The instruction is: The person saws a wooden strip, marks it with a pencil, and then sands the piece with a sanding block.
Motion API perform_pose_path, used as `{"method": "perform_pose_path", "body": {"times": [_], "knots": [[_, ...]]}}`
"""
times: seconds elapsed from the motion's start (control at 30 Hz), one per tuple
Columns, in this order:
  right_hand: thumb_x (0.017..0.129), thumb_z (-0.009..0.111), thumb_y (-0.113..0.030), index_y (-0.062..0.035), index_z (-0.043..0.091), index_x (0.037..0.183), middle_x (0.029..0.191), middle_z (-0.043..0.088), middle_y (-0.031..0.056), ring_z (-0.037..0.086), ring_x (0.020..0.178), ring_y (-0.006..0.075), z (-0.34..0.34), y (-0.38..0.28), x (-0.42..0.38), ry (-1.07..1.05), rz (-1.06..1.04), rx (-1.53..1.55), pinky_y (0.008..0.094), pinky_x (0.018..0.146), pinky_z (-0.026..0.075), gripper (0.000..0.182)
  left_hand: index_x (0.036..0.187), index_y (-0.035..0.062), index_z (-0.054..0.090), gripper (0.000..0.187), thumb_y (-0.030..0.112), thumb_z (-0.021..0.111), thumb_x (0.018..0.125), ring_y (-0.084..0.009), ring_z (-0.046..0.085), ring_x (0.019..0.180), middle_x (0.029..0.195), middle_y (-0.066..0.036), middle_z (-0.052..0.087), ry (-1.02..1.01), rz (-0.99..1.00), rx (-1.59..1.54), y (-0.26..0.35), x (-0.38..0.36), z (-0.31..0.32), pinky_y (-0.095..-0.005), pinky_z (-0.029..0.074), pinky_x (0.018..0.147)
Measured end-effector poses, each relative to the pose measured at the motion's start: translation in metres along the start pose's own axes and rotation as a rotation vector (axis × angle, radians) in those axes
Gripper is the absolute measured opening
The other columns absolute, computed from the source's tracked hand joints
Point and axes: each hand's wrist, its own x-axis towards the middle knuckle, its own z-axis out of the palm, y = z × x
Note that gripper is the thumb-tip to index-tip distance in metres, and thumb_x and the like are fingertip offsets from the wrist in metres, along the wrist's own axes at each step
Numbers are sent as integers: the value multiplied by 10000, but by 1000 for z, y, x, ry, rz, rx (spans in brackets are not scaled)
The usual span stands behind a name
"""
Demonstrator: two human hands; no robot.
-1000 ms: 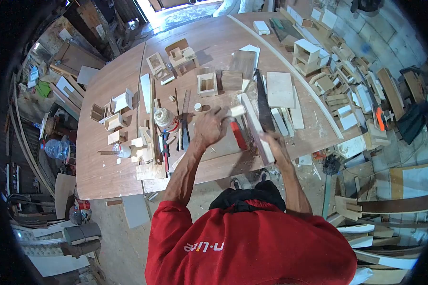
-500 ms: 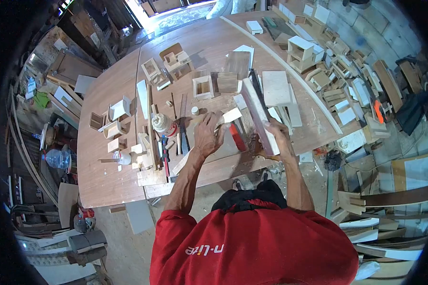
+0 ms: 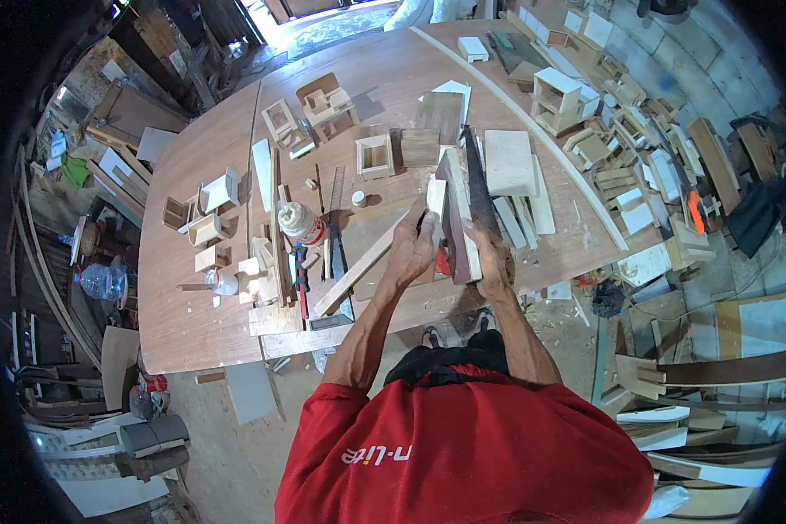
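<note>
My left hand [image 3: 413, 248] grips a small pale wood piece [image 3: 436, 194], fingers closed round its lower end. My right hand [image 3: 491, 257] holds a long sanding block [image 3: 459, 214] on edge, its dark reddish face turned left toward the wood piece. Piece and block stand side by side, close together over the table. Below them shows a bit of a red object [image 3: 442, 263], mostly hidden. A pale wood strip [image 3: 355, 272] lies slanted beside my left wrist. Right of the block lies a long dark blade [image 3: 478, 179].
On the table [image 3: 192, 314] are a glue bottle [image 3: 301, 225], a metal ruler [image 3: 335, 196], a small white cap [image 3: 358, 198] and an open wooden box [image 3: 375, 157]. Small wooden furniture models [image 3: 327, 103] stand farther back. Flat boards [image 3: 510, 162] lie right; many wooden pieces crowd the right edge.
My left hand has moved right and turned the wood piece upright beside the sanding block. The block has shifted slightly left, closer to the piece.
</note>
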Motion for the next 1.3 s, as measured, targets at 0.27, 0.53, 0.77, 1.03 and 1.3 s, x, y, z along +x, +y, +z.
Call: {"method": "perform_pose_path", "body": {"times": [0.27, 0.53, 0.77, 1.03, 1.3], "knots": [[837, 633, -322, 9, 478, 1339, 1144, 598, 271, 579, 1029, 295, 12, -13, -18, -66, -312, -681, 379, 894, 455, 621, 1282, -49, 515, 388, 95, 457, 926, -164, 583, 962, 1084, -156, 655, 158, -127, -170, 3, 8, 13, -294, 464, 844], [883, 579, -333, 18, 567, 1206, 993, 613, 169, 573, 976, 234, 13, -11, 0, -45, -179, -512, 341, 869, 450, 477, 1065, -75, 623, 282, 130, 496, 918, -140, 576, 809, 893, -107, 675, 179, -120, -260, -13, 9, 18, -283, 460, 706], [910, 548, -292, -8, 596, 1212, 1037, 659, 138, 637, 835, 182, 6, 3, -17, 30, -216, -211, 292, 710, 507, 417, 1042, 0, 628, 258, 172, 464, 941, -92, 506, 674, 742, -8, 598, 133, -119, -174, 10, -6, 25, -275, 413, 576], [812, 637, -464, -134, 452, 1392, 1169, 579, 218, 513, 1158, 337, -132, 26, 48, 331, -25, -862, 443, 946, 438, 692, 1262, 1, 549, 407, 262, 539, 950, -117, 525, 708, 839, 4, 573, -141, -381, -208, -54, -38, -25, -287, 462, 622], [757, 665, -410, -98, 339, 1435, 1283, 478, 310, 429, 1206, 449, -175, 47, 49, 373, -13, -1276, 492, 976, 403, 814, 1230, 29, 428, 432, 119, 586, 838, -424, 583, 942, 999, -243, 610, -45, -359, 577, -87, -36, -28, -460, 475, 769]]}}
